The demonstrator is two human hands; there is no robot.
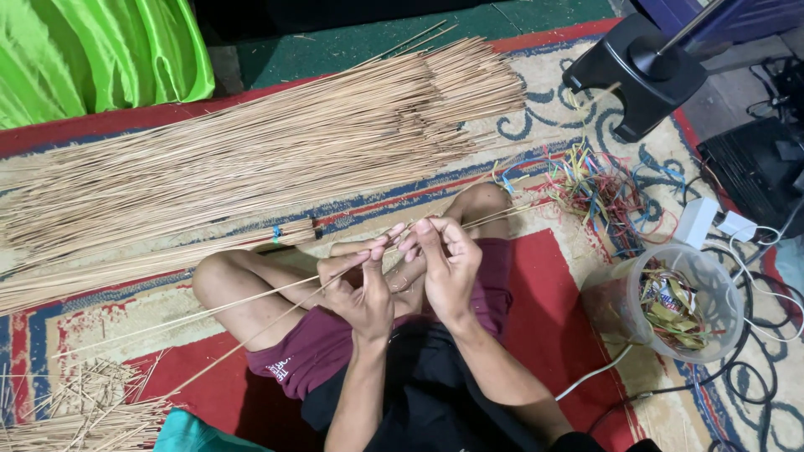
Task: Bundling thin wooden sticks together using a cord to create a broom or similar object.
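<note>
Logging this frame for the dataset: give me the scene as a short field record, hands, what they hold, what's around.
setting: person seated cross-legged on a patterned rug
left hand: pinches thin sticks
right hand: fingers closed on the same sticks, touching the left hand
stick pile: large, loose, beyond the knees
tied bundle: beside the pile
plastic tub: to the right, holds coloured strips
loose strips: tangled on the rug

Maroon shorts (322, 347), black shirt (427, 393), bare forearms.

The sticks (251, 151) look like dry, matt wood; the carpet (553, 318) is woven cloth; the tub (678, 301) is clear plastic.
</note>
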